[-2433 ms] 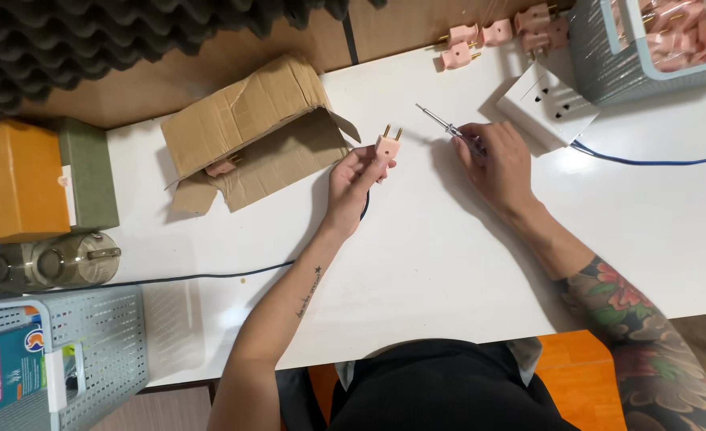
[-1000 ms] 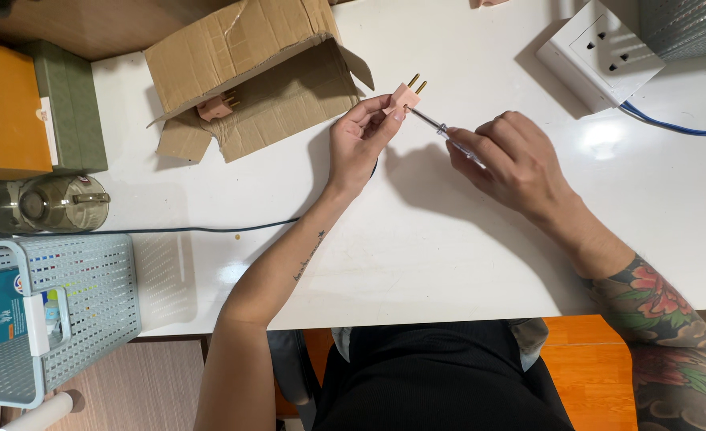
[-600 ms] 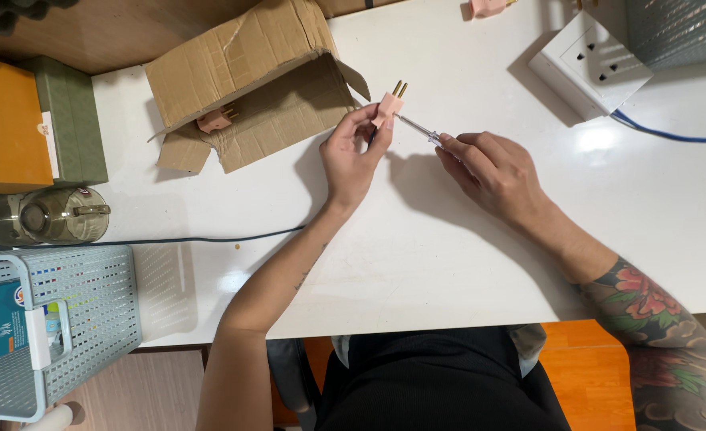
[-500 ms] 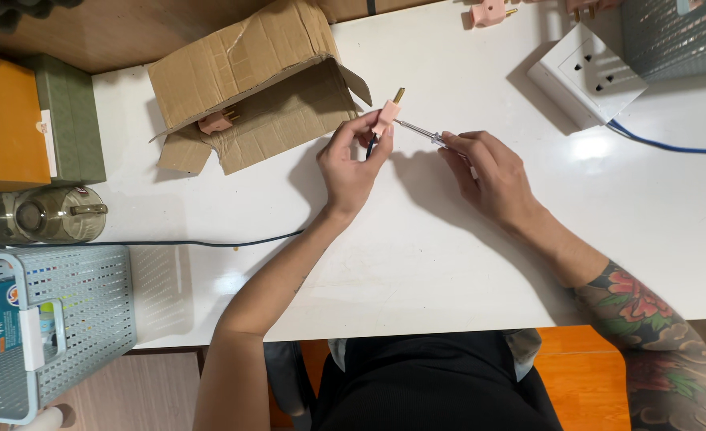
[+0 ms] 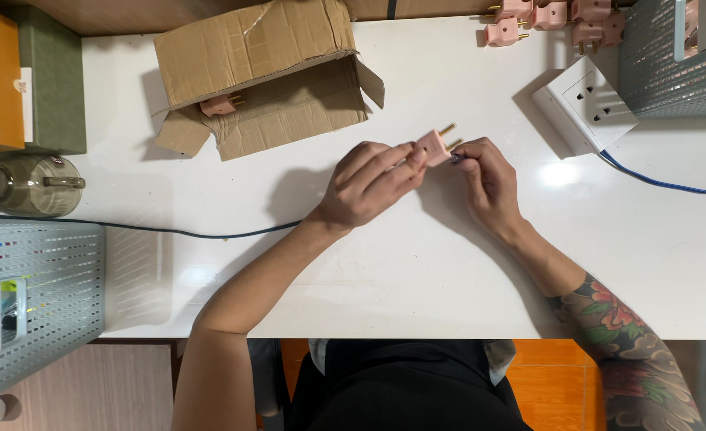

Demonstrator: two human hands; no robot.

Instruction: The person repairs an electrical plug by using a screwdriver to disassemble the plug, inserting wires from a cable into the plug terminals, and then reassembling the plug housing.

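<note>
My left hand (image 5: pixel 367 182) pinches a small pink two-pin plug (image 5: pixel 436 145) above the white table (image 5: pixel 417 271), brass pins pointing up and to the right. My right hand (image 5: pixel 487 177) is closed right beside the plug, gripping a thin screwdriver whose dark handle tip (image 5: pixel 454 159) just shows at the plug's side; the shaft is hidden. Both hands meet at the middle of the table.
An open cardboard box (image 5: pixel 265 76) with one pink plug (image 5: pixel 219 104) inside lies at the back left. Several pink plugs (image 5: pixel 553 17), a white socket block (image 5: pixel 585 104) with a blue cable (image 5: pixel 664 183), and grey baskets (image 5: pixel 672 56) (image 5: pixel 37 295) surround the work spot. A black cable (image 5: pixel 169 231) crosses the left side.
My right hand has slid in along the screwdriver until it touches the plug, so the shaft no longer shows. The plug has tilted, pins now pointing up-right.
</note>
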